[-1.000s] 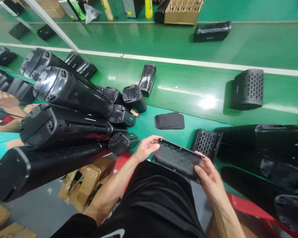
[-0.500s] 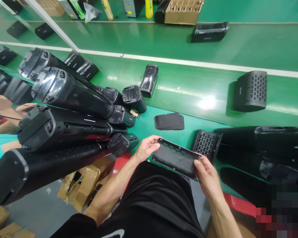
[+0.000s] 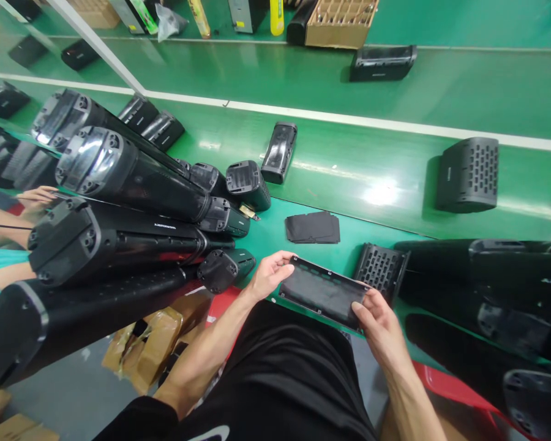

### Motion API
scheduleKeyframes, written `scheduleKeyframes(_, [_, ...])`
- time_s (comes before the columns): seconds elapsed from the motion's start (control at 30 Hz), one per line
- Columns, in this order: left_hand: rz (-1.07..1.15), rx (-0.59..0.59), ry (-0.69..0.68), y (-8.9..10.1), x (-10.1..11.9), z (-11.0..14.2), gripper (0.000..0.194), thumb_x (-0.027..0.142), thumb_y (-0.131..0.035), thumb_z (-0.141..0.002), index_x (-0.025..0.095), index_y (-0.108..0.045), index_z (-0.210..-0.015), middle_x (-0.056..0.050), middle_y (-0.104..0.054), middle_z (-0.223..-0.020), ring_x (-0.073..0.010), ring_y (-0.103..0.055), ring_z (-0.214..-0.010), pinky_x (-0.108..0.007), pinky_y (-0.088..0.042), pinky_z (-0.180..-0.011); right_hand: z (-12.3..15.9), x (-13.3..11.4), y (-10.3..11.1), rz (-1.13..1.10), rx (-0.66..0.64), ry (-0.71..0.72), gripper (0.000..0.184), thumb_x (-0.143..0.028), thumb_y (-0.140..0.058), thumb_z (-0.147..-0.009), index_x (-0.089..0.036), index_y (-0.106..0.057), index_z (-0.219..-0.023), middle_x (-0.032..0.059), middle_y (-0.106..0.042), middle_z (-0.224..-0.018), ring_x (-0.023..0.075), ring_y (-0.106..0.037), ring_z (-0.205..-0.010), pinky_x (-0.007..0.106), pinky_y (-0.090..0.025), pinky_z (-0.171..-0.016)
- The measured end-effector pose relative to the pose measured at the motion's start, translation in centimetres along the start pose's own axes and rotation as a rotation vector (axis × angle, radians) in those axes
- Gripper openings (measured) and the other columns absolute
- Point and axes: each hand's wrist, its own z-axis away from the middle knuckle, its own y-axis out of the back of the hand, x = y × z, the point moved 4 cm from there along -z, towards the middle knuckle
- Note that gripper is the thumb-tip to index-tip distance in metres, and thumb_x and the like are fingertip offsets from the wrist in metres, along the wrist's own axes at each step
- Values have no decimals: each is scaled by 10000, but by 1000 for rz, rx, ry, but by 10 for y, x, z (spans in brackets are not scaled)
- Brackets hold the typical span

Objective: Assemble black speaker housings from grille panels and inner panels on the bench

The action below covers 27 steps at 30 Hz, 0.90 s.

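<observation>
I hold a flat black plastic panel (image 3: pixel 324 291) over my lap, at the near edge of the green bench (image 3: pixel 349 177). My left hand (image 3: pixel 270 274) grips its left end, fingers curled over the top edge. My right hand (image 3: pixel 380 321) clasps its right end, thumb lying on the panel's face. Just beyond the panel lie a black perforated grille (image 3: pixel 380 267) and a small stack of thin black sheets (image 3: pixel 313 227).
Long black speaker housings (image 3: pixel 119 226) are stacked at my left and more housings (image 3: pixel 491 288) at my right. A perforated black speaker (image 3: pixel 468 174) and a small one (image 3: pixel 279 144) lie on the belt. Cardboard parcels (image 3: pixel 151 340) sit on the floor. Another person's hand (image 3: pixel 37 197) shows far left.
My right hand has slid a little leftward along the panel, which sits slightly higher. The speakers on the belt have drifted a bit to the right.
</observation>
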Motion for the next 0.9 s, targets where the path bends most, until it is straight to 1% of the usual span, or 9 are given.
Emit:
scheduleKeyframes(0.07, [7,-8,-8,0,1,0,481,457,-818,-790,120,-711,-1115,-39,-682,-874,-126,-567,-744,-246,-432,-715,-1,0,1,-3,14,-3,392,-474,-877,-750,-285,-660,-1017,0,-696,-877,184,-664,-782,294,-569,-762])
scheduleKeyframes(0.17, [15,-31,-18,1,2,-1,492,464,-807,-793,118,-715,-1130,-56,-697,-903,-139,-583,-766,-251,-441,-723,-2,1,3,-18,44,-12,385,-466,-887,-744,-284,-654,-990,-34,-641,-789,147,-608,-683,265,-560,-722])
scheduleKeyframes(0.27, [9,-39,-18,2,1,-2,506,454,-814,-787,113,-712,-1147,-56,-692,-907,-132,-571,-756,-245,-430,-707,-3,1,4,-18,50,-15,378,-465,-888,-747,-281,-652,-978,-36,-638,-797,138,-598,-677,244,-549,-694])
scheduleKeyframes(0.43, [44,-53,-11,2,-4,-5,536,463,-820,-791,111,-696,-1176,-71,-692,-956,-138,-591,-785,-258,-447,-745,-6,-5,1,-7,80,3,413,-497,-906,-693,-279,-655,-938,-39,-585,-725,141,-541,-603,234,-502,-566])
scheduleKeyframes(0.57, [69,-62,-23,3,-5,-7,552,460,-829,-773,112,-703,-1182,-73,-692,-964,-143,-591,-806,-252,-450,-744,-8,-10,-1,-37,92,-9,438,-484,-929,-663,-274,-650,-928,-47,-576,-729,124,-525,-603,207,-482,-556])
scheduleKeyframes(0.73, [64,-72,-29,6,-6,-10,543,424,-827,-765,118,-712,-1199,-75,-693,-984,-134,-579,-800,-243,-443,-727,-11,-11,-3,-44,76,-11,425,-445,-943,-666,-266,-636,-900,-80,-498,-653,90,-423,-524,177,-420,-499])
scheduleKeyframes(0.8, [79,-79,-30,6,-7,-12,528,418,-822,-773,120,-715,-1196,-78,-698,-985,-139,-591,-806,-245,-452,-729,-13,-10,-2,-56,88,-19,444,-433,-959,-641,-264,-641,-901,-72,-547,-694,94,-479,-565,179,-458,-546])
scheduleKeyframes(0.87, [108,-82,-36,6,-7,-13,525,413,-832,-767,125,-719,-1191,-78,-705,-986,-149,-609,-827,-248,-466,-742,-14,-9,-2,-68,95,-29,470,-439,-966,-626,-262,-656,-932,-48,-623,-781,109,-552,-637,192,-497,-604])
scheduleKeyframes(0.9, [125,-81,-40,6,-7,-14,523,411,-841,-761,128,-722,-1184,-78,-710,-987,-153,-617,-839,-250,-472,-752,-14,-9,-2,-65,90,-33,474,-451,-959,-636,-260,-664,-953,-39,-642,-810,111,-559,-644,195,-496,-597])
